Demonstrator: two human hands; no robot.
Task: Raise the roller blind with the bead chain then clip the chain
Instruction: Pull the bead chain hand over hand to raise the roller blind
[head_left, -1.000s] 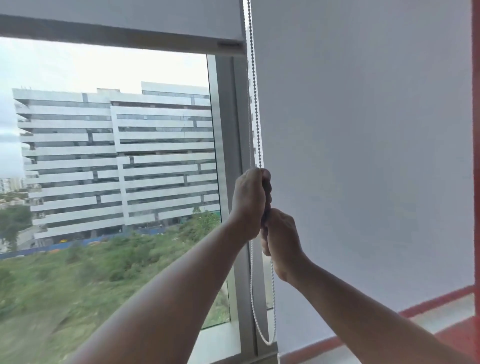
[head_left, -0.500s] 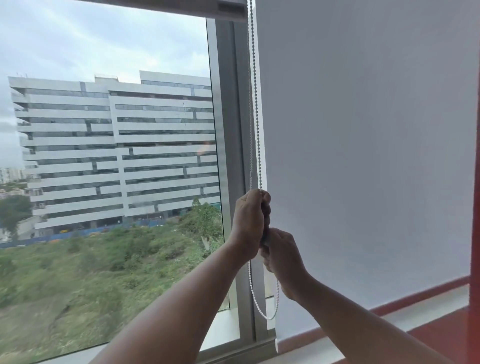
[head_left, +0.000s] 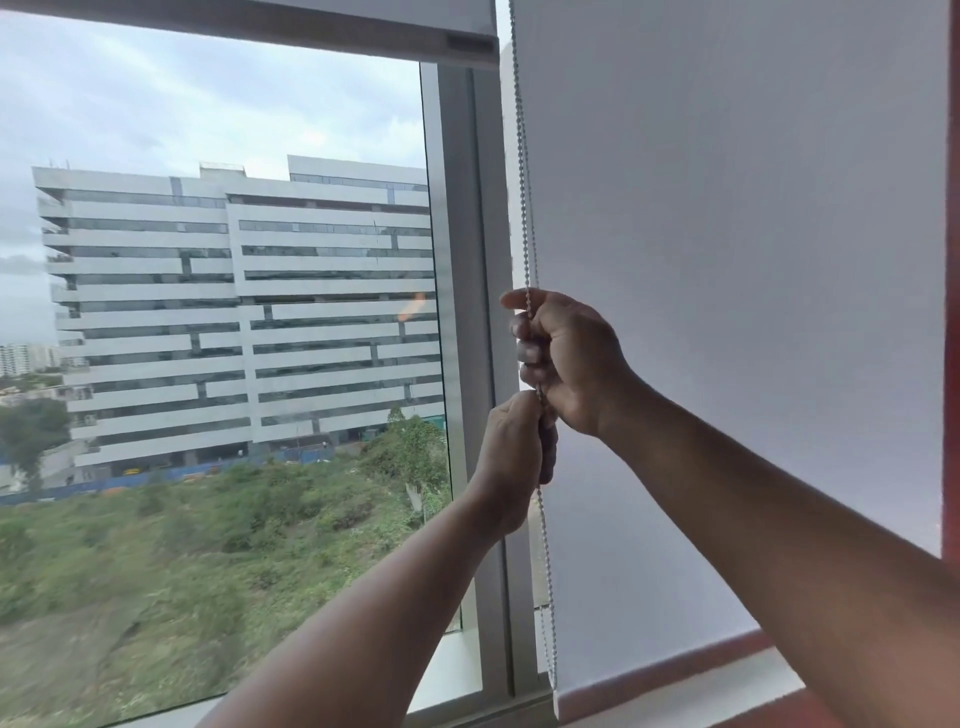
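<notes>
The bead chain (head_left: 523, 182) hangs nearly vertical beside the window frame (head_left: 467, 312), running down through the right hand (head_left: 563, 358), clenched around it, then into the left hand (head_left: 514, 457), fisted on it just below. Inside both fists the beads are hidden, and the loop's bottom is hard to make out. The raised roller blind (head_left: 363, 26) is cut off at the top; a lowered blind (head_left: 727, 260) hangs right.

Two bare forearms are seen, with no sleeves in view. The left hand (head_left: 511, 457) and right hand (head_left: 569, 358) are ungloved.
</notes>
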